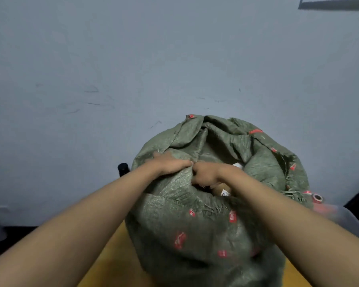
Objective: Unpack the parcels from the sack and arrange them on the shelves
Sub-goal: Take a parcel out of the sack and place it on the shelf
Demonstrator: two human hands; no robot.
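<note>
Just left of the left hand (pixel 170 163) a small dark cylindrical object (pixel 123 169) stands beside the green woven sack (pixel 195 228); what it is cannot be told. If the sack lurches that way while its mouth is being worked open, the bulging wall could knock that object over.

The left hand lies on the near rim of the sack, palm down, its fingers curled over a fold of the weave and bunching it. The right hand (pixel 205 175) sits right against it, knuckles nearly touching, closed in a fist on the same fold at the lip of the opening. With both grips crowded onto one small patch of cloth, a hard pull could tear the weave, which already looks frayed at the rim to the right of the right hand.

Just below and right of the right hand, inside the mouth, a brown parcel (pixel 222 188) with a white label shows, and a pale edge of another item peeks out just beyond that wrist. The sack looks full and stands on a yellow surface (pixel 110 257), so rolling the rim down unevenly may tip it and spill parcels.

Far right of the right hand, a red-and-white roll, possibly tape (pixel 317 197), rests against the sack and could be pushed off. No shelves are in view.
</note>
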